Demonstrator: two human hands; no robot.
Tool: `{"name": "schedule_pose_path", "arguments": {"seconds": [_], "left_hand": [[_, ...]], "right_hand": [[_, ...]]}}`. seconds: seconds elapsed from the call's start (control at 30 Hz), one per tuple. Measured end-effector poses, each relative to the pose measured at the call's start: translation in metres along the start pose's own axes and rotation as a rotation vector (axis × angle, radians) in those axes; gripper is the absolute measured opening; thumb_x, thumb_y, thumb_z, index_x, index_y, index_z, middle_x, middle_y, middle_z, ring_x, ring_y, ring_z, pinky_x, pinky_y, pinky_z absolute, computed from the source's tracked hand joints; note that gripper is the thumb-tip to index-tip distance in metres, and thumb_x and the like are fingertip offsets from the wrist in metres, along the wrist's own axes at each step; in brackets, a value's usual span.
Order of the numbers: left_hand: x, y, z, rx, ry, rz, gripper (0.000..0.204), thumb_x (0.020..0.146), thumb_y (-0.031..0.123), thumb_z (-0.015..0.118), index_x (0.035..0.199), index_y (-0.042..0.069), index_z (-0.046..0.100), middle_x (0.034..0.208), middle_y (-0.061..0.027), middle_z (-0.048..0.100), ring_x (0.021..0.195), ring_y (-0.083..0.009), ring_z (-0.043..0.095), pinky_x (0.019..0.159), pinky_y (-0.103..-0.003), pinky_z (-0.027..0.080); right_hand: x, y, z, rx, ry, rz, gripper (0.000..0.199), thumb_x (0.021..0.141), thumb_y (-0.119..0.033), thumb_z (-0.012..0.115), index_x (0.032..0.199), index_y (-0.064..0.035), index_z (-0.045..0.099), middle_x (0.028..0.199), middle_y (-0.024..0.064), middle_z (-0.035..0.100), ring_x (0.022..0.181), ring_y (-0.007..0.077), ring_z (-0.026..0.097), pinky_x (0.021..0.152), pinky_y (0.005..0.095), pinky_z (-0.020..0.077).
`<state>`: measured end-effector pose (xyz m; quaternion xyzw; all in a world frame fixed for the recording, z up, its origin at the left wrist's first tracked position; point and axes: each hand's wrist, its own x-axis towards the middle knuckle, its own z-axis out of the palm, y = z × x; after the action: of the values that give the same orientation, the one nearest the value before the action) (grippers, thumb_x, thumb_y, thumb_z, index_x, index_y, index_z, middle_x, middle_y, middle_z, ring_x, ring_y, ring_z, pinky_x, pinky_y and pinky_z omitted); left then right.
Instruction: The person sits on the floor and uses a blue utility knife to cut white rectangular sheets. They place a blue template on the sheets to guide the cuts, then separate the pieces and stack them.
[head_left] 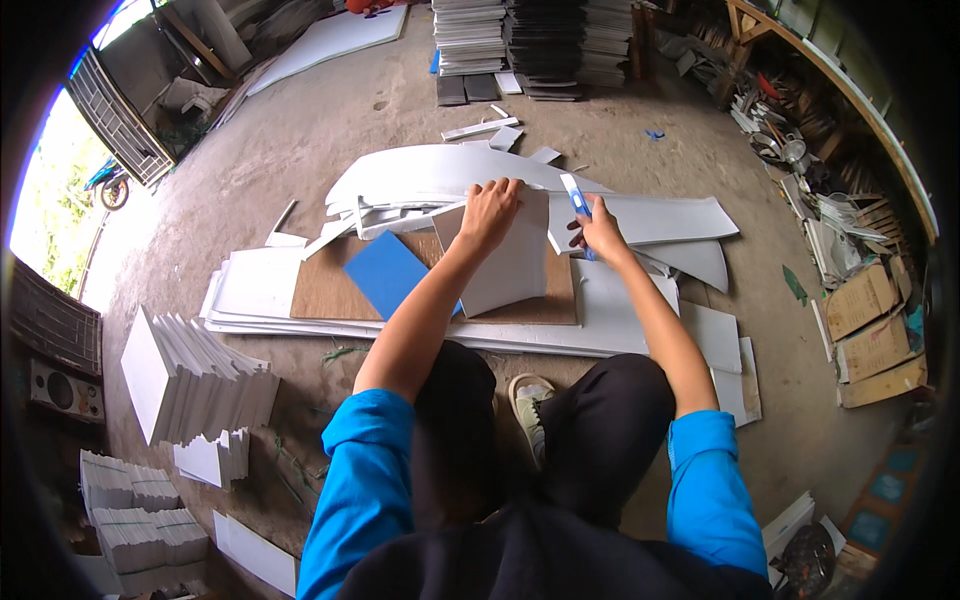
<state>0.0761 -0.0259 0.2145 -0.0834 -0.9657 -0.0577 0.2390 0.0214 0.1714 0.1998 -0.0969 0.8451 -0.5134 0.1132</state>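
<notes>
With its fingers closed over the top edge, my left hand holds a white foam-like sheet tilted up off the work surface. Just right of that sheet, my right hand is wrapped round a blue and white utility knife, its pale end pointing away from me. The knife appears apart from the sheet; whether its blade is out I cannot tell. Beneath lies a brown wooden board, with a blue square piece partly behind my left forearm. Larger white sheets are layered under the board.
Long white offcuts lie beyond the board. Stacked white panels stand on the floor at left, with bundled pieces nearer. Tall white and black stacks rise at the back. Cardboard boxes and scraps line the right wall.
</notes>
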Motion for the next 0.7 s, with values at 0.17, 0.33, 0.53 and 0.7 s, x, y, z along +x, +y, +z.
{"name": "schedule_pose_path", "arguments": {"seconds": [0.17,0.33,0.53,0.7], "left_hand": [[0.004,-0.013,-0.001,-0.017,0.013,-0.042,0.033,0.078,0.023,0.059,0.106,0.009,0.05,0.095,-0.0075,0.057,0.091,-0.0237,0.056,0.075,-0.039,0.039],[0.012,-0.011,0.006,0.05,0.046,-0.083,0.032,0.077,0.021,0.06,0.105,0.01,0.05,0.091,-0.0056,0.057,0.089,-0.0223,0.056,0.073,-0.039,0.038],[0.014,-0.009,0.014,0.121,0.089,-0.124,0.033,0.077,0.021,0.06,0.106,0.011,0.049,0.088,-0.0039,0.056,0.085,-0.0206,0.055,0.071,-0.039,0.038],[0.014,-0.01,0.016,0.109,0.105,-0.121,0.033,0.077,0.021,0.059,0.107,0.012,0.048,0.088,-0.0038,0.055,0.085,-0.0208,0.055,0.071,-0.039,0.038]], "right_hand": [[-0.002,-0.026,0.004,-0.184,0.088,-0.086,0.028,0.088,-0.023,0.048,0.105,-0.0013,0.043,0.063,0.0126,0.059,0.046,0.0208,0.059,0.042,0.0319,0.045],[-0.014,-0.04,0.022,-0.571,0.229,-0.309,0.026,0.089,-0.025,0.043,0.101,-0.0009,0.043,0.076,0.0221,0.061,0.074,0.0397,0.06,0.06,0.0468,0.0482],[-0.031,-0.061,0.035,-0.585,0.144,-0.325,0.024,0.089,-0.018,0.042,0.097,0.005,0.043,0.073,0.0263,0.058,0.071,0.0408,0.059,0.061,0.0463,0.0471],[-0.036,-0.066,0.039,-0.685,0.111,-0.335,0.022,0.087,-0.011,0.044,0.098,0.0074,0.04,0.072,0.0258,0.059,0.071,0.0385,0.061,0.059,0.0432,0.0504]]}}
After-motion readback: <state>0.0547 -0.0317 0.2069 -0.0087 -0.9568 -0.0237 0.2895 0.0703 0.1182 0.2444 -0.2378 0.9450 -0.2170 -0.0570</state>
